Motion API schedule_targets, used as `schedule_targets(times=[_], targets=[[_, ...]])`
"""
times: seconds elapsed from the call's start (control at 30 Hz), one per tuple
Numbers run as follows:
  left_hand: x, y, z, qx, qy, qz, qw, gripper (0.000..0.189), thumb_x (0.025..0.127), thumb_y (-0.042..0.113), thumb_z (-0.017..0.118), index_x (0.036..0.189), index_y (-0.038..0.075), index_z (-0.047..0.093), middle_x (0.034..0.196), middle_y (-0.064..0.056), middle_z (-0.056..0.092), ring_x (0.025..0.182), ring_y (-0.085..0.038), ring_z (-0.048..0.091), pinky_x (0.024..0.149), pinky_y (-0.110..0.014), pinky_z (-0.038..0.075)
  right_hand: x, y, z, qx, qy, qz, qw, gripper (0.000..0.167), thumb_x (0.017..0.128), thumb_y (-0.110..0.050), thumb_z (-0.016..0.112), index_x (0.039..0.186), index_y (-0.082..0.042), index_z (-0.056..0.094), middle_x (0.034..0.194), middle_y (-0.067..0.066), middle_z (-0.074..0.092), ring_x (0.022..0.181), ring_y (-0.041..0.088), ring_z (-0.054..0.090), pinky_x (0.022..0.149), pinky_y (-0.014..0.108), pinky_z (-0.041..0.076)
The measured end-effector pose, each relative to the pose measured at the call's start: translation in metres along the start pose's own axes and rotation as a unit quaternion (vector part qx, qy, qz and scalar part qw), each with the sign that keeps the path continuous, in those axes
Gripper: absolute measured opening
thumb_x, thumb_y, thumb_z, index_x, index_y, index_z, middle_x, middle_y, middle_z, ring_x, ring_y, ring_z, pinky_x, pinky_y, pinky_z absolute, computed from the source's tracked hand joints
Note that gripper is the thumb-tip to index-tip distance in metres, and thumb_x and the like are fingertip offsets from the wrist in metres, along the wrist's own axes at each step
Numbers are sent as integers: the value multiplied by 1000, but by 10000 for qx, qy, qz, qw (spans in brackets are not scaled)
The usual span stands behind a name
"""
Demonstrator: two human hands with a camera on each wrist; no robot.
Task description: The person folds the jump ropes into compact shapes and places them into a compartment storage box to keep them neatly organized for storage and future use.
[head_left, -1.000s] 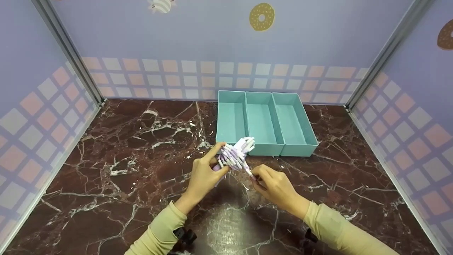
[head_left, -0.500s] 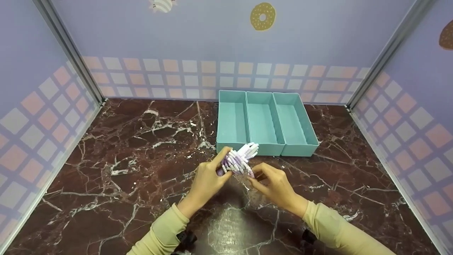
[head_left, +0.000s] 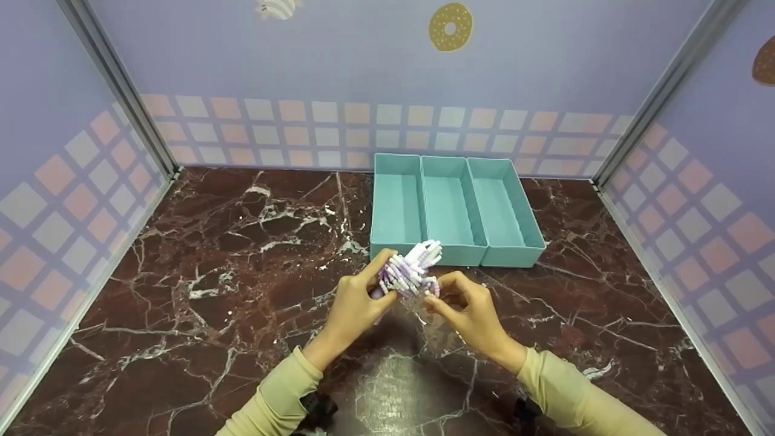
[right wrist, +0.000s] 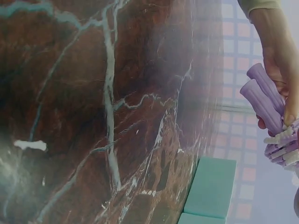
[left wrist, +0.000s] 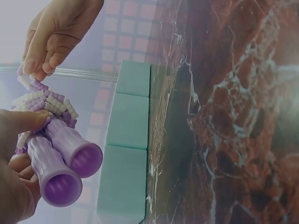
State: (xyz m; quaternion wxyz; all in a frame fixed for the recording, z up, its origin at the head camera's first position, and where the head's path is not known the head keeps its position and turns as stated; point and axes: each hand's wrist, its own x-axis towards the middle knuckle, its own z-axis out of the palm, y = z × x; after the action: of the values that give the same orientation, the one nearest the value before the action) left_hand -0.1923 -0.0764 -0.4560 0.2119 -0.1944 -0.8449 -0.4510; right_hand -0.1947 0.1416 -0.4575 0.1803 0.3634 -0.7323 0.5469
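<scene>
A beaded jump rope (head_left: 412,272) with white and purple beads is bundled up between my two hands, above the table. My left hand (head_left: 357,303) grips it, thumb across the bundle. In the left wrist view its two purple handles (left wrist: 49,161) lie side by side, hollow ends toward the camera. My right hand (head_left: 472,309) pinches a short loose stretch of beads at the right side of the bundle. The right wrist view shows the handles (right wrist: 264,105) beside the left hand, with part of the beads cut off by the frame edge.
Three teal boxes (head_left: 454,255) stand side by side just beyond my hands, against the back wall's side of the dark marbled table (head_left: 242,339). Patterned lilac panels (head_left: 339,66) enclose the table at the back and both sides. Small white specks dot the tabletop.
The bundle and my left hand have shifted slightly right and toward me. My right fingers have drawn closer to the bundle, and the stretch of beads they hold now curves instead of running straight.
</scene>
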Motion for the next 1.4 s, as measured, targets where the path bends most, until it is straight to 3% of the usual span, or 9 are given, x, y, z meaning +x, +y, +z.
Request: schedule_targets(times=[0.17, 0.27, 0.4, 0.53, 0.73, 0.93, 1.1, 1.23, 1.4], targets=[[-1, -1, -1, -324, -81, -62, 9994, 63, 79, 2, 76, 137, 20, 58, 54, 0, 64, 40, 6, 38, 37, -13, 34, 2, -1, 0, 217, -118, -22, 9997, 17, 84, 6, 71, 97, 4, 60, 77, 21, 68, 65, 17, 70, 55, 21, 59], [-2, -1, -2, -358, -79, -23, 9993, 63, 79, 2, 75, 136, 21, 58, 56, -1, 65, 40, 4, 39, 37, -14, 35, 3, -1, 1, 289, -16, 171, 9994, 19, 84, 5, 72, 97, 4, 59, 77, 18, 69, 64, 12, 69, 53, 22, 58], [-2, -2, -1, -297, -42, 31, 9995, 62, 78, 2, 76, 135, 18, 59, 58, -3, 67, 42, -1, 41, 39, -14, 34, 3, -1, 3, 460, 103, 514, 9976, 34, 82, 2, 75, 109, 5, 53, 79, 16, 70, 67, 6, 68, 54, 25, 59], [-4, -2, 1, -241, -23, 49, 9997, 63, 78, 2, 77, 135, 17, 59, 61, -4, 68, 43, -6, 43, 40, -14, 36, 2, 0, 4, 318, 76, 563, 9979, 42, 81, 0, 76, 119, 0, 58, 80, 13, 71, 67, 5, 67, 54, 23, 58], [-4, 0, 4, -156, 97, 100, 9998, 64, 77, 4, 78, 135, 19, 59, 57, -1, 65, 43, -4, 40, 41, -14, 35, 1, -1, 5, 239, 298, 548, 9978, 35, 78, 0, 78, 111, -4, 67, 74, 10, 69, 60, 8, 66, 49, 23, 56], [-4, 4, 6, -450, 273, -170, 9985, 62, 79, 4, 77, 137, 18, 58, 70, -5, 74, 44, 0, 47, 40, -16, 43, 5, -2, 6, 107, 897, 550, 9944, 28, 76, -1, 81, 102, -5, 71, 89, 10, 68, 78, 7, 67, 63, 20, 58], [-3, 6, 8, -643, 410, -307, 9966, 64, 80, 3, 76, 138, 20, 57, 80, -10, 77, 46, -2, 55, 42, -18, 48, 6, -2, 7, 165, 1128, 604, 9916, 23, 78, -2, 80, 99, -7, 73, 95, 9, 70, 79, 7, 65, 64, 20, 57], [-4, 7, 11, -580, 470, -268, 9968, 64, 80, 4, 77, 138, 21, 57, 72, -6, 75, 43, 2, 49, 40, -16, 45, 8, -2, 8, 505, 1249, 768, 9879, 11, 82, 1, 75, 92, -2, 71, 86, 4, 67, 64, 6, 60, 51, 21, 52], [-5, 5, 13, -269, 780, -85, 9966, 62, 79, 6, 78, 136, 20, 59, 57, 1, 66, 42, 5, 39, 38, -13, 36, 15, -5, 9, 964, 1524, 1225, 9759, 5, 86, 2, 71, 88, 6, 70, 79, -3, 68, 57, 6, 59, 48, 23, 53]])
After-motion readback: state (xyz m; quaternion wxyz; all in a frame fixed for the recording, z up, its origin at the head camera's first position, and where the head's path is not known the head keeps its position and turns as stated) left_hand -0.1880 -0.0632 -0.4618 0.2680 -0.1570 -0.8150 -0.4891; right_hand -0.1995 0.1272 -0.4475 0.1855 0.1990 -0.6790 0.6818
